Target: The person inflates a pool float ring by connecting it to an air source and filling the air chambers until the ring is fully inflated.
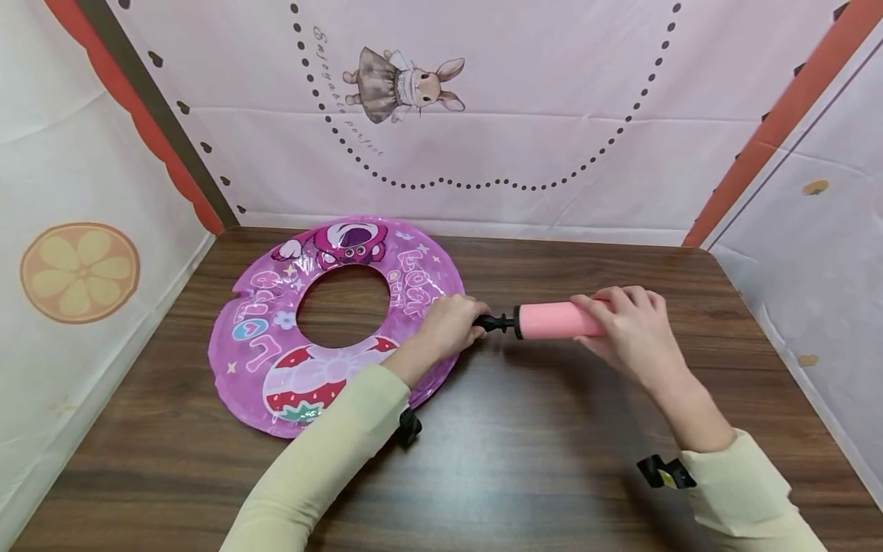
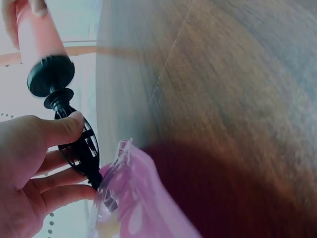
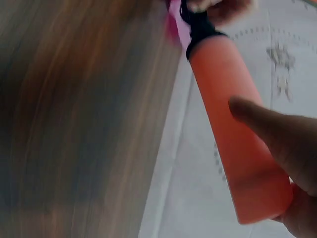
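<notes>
A pink hand pump (image 1: 548, 320) with a black end lies level between my hands in the head view. My left hand (image 1: 448, 326) pinches the pump's black handle (image 2: 85, 148), whose narrow tip meets the clear valve area of a purple swim ring (image 2: 141, 193). Whether the tip sits inside the valve cannot be made out. Around the pink barrel (image 3: 230, 119) curl the thumb and fingers of my right hand (image 1: 635, 337). The swim ring (image 1: 228, 360), printed with a bear and a strawberry, rests on the table with creased edges, partly covered by my left forearm.
The dark wooden table (image 1: 497, 483) is bounded by a pale printed cloth (image 1: 524, 84) at the back and by cloth walls on both sides. Black straps with small devices (image 1: 665, 471) sit at the wrists.
</notes>
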A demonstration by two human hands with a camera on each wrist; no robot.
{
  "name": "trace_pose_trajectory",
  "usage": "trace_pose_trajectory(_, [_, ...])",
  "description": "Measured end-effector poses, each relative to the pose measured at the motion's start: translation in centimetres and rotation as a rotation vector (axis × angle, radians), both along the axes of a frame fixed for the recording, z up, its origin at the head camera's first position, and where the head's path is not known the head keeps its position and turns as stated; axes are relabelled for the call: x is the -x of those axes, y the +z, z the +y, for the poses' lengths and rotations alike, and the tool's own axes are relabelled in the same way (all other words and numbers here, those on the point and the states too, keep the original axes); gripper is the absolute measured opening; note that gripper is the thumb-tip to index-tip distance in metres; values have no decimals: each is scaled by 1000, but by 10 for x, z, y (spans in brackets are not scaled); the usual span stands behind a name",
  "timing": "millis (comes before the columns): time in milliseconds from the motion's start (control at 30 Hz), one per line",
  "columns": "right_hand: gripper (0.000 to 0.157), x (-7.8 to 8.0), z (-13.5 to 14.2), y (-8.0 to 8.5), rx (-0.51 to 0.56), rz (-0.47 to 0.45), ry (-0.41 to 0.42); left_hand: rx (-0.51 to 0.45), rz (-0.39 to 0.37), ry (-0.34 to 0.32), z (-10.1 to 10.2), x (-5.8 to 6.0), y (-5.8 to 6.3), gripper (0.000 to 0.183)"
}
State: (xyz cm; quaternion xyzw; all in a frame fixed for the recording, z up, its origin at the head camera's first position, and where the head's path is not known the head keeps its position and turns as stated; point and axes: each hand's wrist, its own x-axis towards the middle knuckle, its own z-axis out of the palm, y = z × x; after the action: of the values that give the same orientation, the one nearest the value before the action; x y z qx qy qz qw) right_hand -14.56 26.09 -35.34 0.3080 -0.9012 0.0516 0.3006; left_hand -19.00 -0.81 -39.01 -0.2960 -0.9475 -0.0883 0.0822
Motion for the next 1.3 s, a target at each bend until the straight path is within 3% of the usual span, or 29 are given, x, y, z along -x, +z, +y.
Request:
trace_pose_trajectory(133, [55,2,-16,-3,15,19,-13,-38,-18,11,-1,0,1,20])
trace_pose_trajectory(267, [58,1,-13,-4,-4,-10,-19,-48,-81,41,-2,0,3,20])
trace_pose_trajectory(400, [58,-1,5,1,-24,-36,-14,-27,-101,52,-3,0,4,22])
trace_pose_trajectory(567, [78,-5,36,11,-14,-29,-7,-12,-91,48,-4,0,3,23])
trace_pose_trajectory(767, [87,-16,81,26,47,-48,-79,2,-86,42,-7,0,2,22])
trace_pose_trajectory(867, [87,-17,87,27,48,-26,-87,6,-77,45,-8,-1,2,22])
trace_pose_trajectory(1067, [71,-6,44,14,5,64,17,-22,-86,45,-6,-2,4,21])
trace_pose_trajectory(1200, [53,-2,10,3,-18,31,2,4,-70,28,-4,-3,4,19])
trace_pose_trajectory(1300, [57,1,-7,-1,-27,30,-18,3,-60,26,-4,-3,3,18])
